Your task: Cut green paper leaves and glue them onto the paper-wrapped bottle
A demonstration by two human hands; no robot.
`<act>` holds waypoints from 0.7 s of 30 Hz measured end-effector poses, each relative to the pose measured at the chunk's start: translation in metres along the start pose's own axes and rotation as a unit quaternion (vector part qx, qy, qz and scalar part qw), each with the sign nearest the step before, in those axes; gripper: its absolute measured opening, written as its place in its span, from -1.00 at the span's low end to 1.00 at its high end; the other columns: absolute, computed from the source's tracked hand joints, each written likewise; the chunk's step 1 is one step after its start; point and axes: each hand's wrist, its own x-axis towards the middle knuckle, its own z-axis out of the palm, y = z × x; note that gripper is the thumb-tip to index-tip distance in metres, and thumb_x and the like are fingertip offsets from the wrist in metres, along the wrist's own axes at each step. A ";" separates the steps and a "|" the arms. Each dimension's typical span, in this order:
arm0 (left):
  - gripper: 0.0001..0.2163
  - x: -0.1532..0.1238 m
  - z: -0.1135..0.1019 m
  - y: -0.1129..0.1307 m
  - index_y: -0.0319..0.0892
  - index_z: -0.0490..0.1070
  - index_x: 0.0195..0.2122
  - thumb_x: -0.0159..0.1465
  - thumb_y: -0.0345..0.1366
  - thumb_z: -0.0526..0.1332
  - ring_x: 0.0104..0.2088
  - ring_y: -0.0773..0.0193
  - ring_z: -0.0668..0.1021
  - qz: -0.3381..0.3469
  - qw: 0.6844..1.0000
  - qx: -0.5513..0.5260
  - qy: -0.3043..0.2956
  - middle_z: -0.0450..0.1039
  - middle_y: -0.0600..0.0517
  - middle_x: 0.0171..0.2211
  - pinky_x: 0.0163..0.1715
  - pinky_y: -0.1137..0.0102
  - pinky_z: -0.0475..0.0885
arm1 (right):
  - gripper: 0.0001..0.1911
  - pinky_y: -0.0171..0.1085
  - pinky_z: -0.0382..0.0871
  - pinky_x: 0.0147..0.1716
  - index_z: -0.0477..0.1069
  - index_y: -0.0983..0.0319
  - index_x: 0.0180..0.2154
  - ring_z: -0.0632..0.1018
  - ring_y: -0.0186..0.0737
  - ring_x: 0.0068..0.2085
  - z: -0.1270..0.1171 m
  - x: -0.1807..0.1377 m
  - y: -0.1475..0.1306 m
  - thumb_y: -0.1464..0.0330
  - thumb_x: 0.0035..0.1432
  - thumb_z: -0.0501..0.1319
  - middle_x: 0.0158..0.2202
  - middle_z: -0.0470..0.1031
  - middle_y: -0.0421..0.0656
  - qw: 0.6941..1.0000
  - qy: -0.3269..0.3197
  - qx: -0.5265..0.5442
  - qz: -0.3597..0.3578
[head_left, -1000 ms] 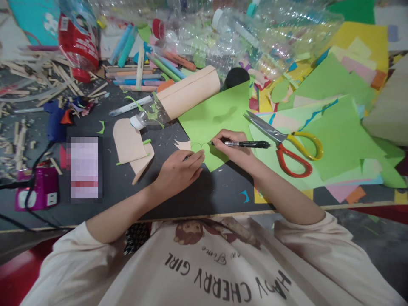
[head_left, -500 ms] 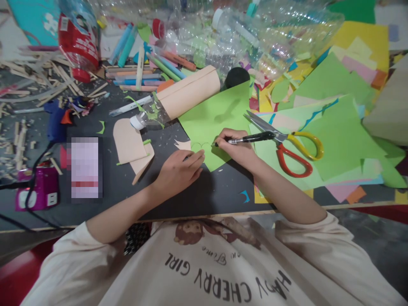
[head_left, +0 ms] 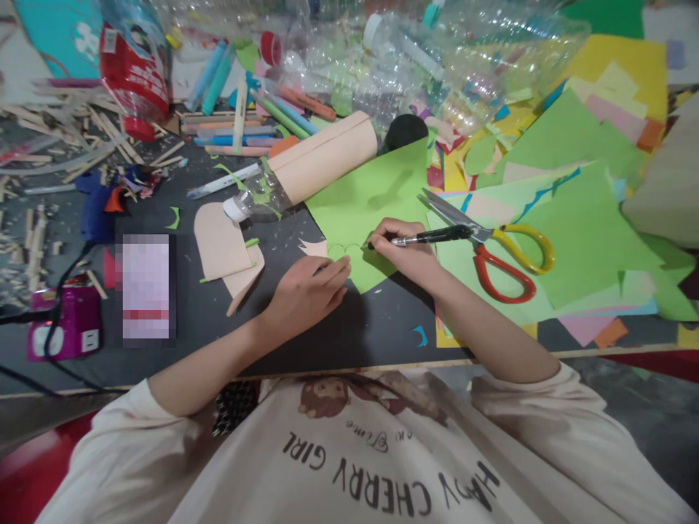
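My right hand [head_left: 407, 255] is closed around a black pen [head_left: 431, 236], its tip resting on a sheet of green paper [head_left: 371, 200] where small curved loops are drawn along the lower edge. My left hand [head_left: 306, 291] lies on the dark table beside that edge, fingers curled and fingertips pressing the paper's corner next to a small peach scrap [head_left: 312, 249]. Just beyond the pen lie scissors [head_left: 491, 251] with red and yellow handles, blades pointing left.
A peach paper roll around a clear bottle [head_left: 311, 166] lies behind the green sheet, with peach cut-outs [head_left: 223, 247] to the left. Markers, empty plastic bottles, wooden sticks, a blue glue gun [head_left: 98, 207] and piles of coloured paper [head_left: 579, 211] crowd the table.
The pen has swung from lying level to pointing slightly up and right over the scissors, and its tip has moved a little right along the paper's edge. My left hand has stayed put.
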 end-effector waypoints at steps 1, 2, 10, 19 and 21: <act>-0.71 0.000 0.000 0.000 -0.21 0.38 0.02 0.33 -0.33 0.03 -0.13 0.16 0.52 0.000 1.000 -0.002 0.001 0.48 -0.03 0.03 -0.12 0.24 0.41 | -0.79 -0.32 0.11 -0.53 0.20 0.21 -0.64 0.24 -0.39 -0.57 0.000 0.000 -0.001 0.41 -0.03 0.13 -0.65 0.26 -0.29 1.000 0.000 0.003 0.001; -0.71 0.000 0.000 0.000 -0.21 0.38 0.02 0.33 -0.33 0.03 -0.13 0.16 0.52 0.001 1.000 -0.003 0.002 0.48 -0.03 0.03 -0.12 0.24 0.41 | -0.79 -0.32 0.11 -0.54 0.21 0.21 -0.64 0.24 -0.39 -0.57 0.000 0.000 -0.001 0.40 -0.02 0.13 -0.65 0.26 -0.29 1.000 -0.002 0.004 0.001; -0.72 0.000 0.002 0.000 -0.21 0.38 0.01 0.33 -0.33 0.04 -0.13 0.16 0.52 -0.003 1.000 -0.003 0.001 0.47 -0.02 0.03 -0.12 0.25 0.40 | -0.80 -0.32 0.07 -0.53 0.18 0.21 -0.67 0.21 -0.41 -0.56 -0.001 0.000 -0.001 0.45 -0.07 0.11 -0.65 0.21 -0.30 1.000 -0.010 -0.017 -0.003; -0.73 0.001 -0.001 0.001 -0.20 0.38 0.01 0.32 -0.34 0.06 -0.13 0.15 0.52 -0.008 1.000 -0.020 0.000 0.48 -0.03 0.02 -0.12 0.23 0.40 | -0.78 -0.33 0.08 -0.54 0.17 0.21 -0.68 0.20 -0.42 -0.57 -0.001 0.000 0.001 0.48 -0.07 0.12 -0.67 0.19 -0.32 1.000 -0.009 -0.023 -0.009; -0.73 0.001 -0.001 0.000 -0.21 0.39 0.00 0.32 -0.34 0.06 -0.14 0.16 0.52 -0.002 1.000 -0.009 0.002 0.48 -0.02 0.02 -0.14 0.25 0.40 | -0.78 -0.33 0.08 -0.55 0.18 0.21 -0.68 0.21 -0.41 -0.58 -0.001 0.001 0.002 0.46 -0.07 0.13 -0.68 0.20 -0.31 1.000 -0.005 -0.015 -0.010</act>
